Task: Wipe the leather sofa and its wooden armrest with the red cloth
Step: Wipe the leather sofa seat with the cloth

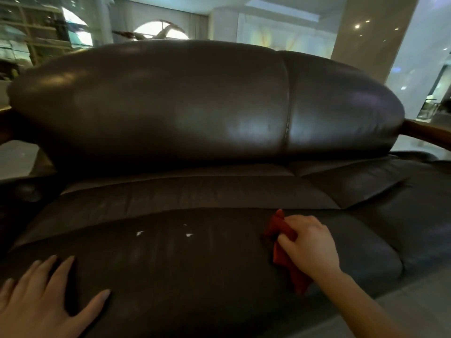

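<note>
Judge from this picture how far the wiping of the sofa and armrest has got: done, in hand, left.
Done: nothing shows for certain; the backrest gleams, but that proves no wiping. In hand: the right hand grips the red cloth on the seat cushion; the left hand rests flat on it. Left: white flecks lie on the seat, and the wooden armrest is apart from the cloth.

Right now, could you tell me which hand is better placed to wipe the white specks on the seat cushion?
The right hand: it grips the red cloth on the seat cushion, to the right of the white specks. The left hand rests flat, holding nothing.
</note>
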